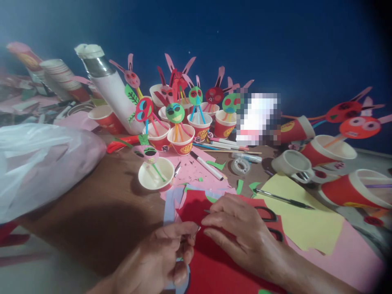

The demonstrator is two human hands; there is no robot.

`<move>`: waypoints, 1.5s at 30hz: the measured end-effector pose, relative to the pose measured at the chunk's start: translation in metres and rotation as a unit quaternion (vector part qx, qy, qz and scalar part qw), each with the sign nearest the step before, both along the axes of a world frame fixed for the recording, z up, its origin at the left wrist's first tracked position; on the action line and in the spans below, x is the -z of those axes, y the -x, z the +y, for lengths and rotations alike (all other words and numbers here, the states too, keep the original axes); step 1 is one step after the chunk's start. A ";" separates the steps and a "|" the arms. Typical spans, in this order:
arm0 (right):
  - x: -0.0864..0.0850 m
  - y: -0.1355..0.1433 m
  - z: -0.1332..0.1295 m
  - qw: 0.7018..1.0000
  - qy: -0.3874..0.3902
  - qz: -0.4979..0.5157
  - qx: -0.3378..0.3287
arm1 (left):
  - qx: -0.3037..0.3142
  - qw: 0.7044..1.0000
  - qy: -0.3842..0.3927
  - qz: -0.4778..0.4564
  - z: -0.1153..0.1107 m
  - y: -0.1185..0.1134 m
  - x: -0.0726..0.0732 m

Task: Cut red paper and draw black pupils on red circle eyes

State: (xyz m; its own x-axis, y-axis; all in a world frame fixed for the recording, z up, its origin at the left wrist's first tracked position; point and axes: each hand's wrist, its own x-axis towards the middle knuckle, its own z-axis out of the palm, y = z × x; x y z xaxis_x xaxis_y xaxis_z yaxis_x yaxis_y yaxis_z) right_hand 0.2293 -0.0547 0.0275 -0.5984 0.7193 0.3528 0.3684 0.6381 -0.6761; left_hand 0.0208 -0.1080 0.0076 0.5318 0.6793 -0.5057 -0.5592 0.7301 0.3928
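My left hand is closed in a pinch at the bottom centre, thumb and fingers curled together; whatever may be between them is too small to make out. Red paper lies under both hands. Over this paper my right hand reaches in, fingers stretched and nearly flat, its tips close to the left fingertips. Beneath it lies a pair of scissors, with dark handle loops showing behind the hand and a blade tip beyond the fingers. The hand hides the rest of the scissors.
Paper cups with paper animal faces on straws stand across the back. A white plastic bag fills the left, near a thermos. Pen, yellow paper, tape roll, marker and mug lie about.
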 end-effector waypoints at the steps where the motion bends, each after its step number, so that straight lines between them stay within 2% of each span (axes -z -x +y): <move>1: 0.000 0.001 0.000 0.999 0.034 0.007 0.001 | -0.001 1.000 -0.002 0.011 0.001 -0.001 -0.001; 5: 0.001 0.004 0.000 0.983 0.183 0.025 0.010 | 0.001 0.999 -0.025 0.029 0.003 -0.005 -0.004; 7: 0.002 0.005 -0.001 0.975 0.219 0.028 0.017 | 0.011 0.999 -0.044 0.030 0.004 -0.006 -0.003; 12: 0.002 0.006 -0.003 0.977 0.212 0.009 0.039 | 0.014 0.993 -0.078 0.084 0.001 -0.007 0.004; 15: 0.000 0.007 -0.005 0.983 0.181 0.010 0.040 | 0.024 0.978 -0.136 0.158 -0.002 -0.004 0.009; 19: -0.004 0.006 -0.006 0.991 0.128 0.028 0.029 | 0.040 0.930 -0.190 0.313 -0.002 0.001 0.006; 21: -0.005 0.006 -0.006 0.990 0.133 0.037 0.027 | 0.039 0.903 -0.211 0.371 -0.001 0.003 0.001; 23: -0.004 0.006 -0.005 0.986 0.161 0.043 0.033 | 0.021 0.868 -0.267 0.417 0.000 0.006 -0.005; 25: -0.002 0.006 -0.004 0.978 0.196 0.047 0.043 | -0.006 0.812 -0.363 0.456 0.000 0.008 -0.009; 28: 0.002 0.008 -0.004 0.970 0.231 0.043 0.061 | -0.056 0.710 -0.488 0.504 -0.002 0.010 -0.013; 30: 0.004 0.009 -0.005 0.970 0.231 0.040 0.069 | -0.062 0.668 -0.527 0.521 -0.003 0.009 -0.013; 33: 0.004 0.010 -0.007 0.974 0.210 0.039 0.070 | -0.031 0.638 -0.564 0.524 -0.002 0.004 -0.013; 37: 0.004 0.010 -0.010 0.980 0.186 0.039 0.062 | -0.030 0.611 -0.588 0.530 0.001 -0.004 -0.013; 42: 0.004 0.011 -0.012 0.979 0.192 0.035 0.064 | -0.030 0.583 -0.580 0.569 -0.002 -0.008 -0.009; 45: 0.005 0.012 -0.013 0.976 0.203 0.035 0.065 | -0.031 0.580 -0.557 0.594 -0.003 -0.011 -0.004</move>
State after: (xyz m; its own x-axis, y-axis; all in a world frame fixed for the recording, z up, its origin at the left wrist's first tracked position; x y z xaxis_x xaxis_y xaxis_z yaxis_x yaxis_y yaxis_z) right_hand 0.2171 -0.0676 0.0227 -0.4774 0.8766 0.0599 0.3728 0.2638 -0.8896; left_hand 0.0319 -0.1112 0.0120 0.2144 0.9353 0.2816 0.5772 -0.3539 0.7360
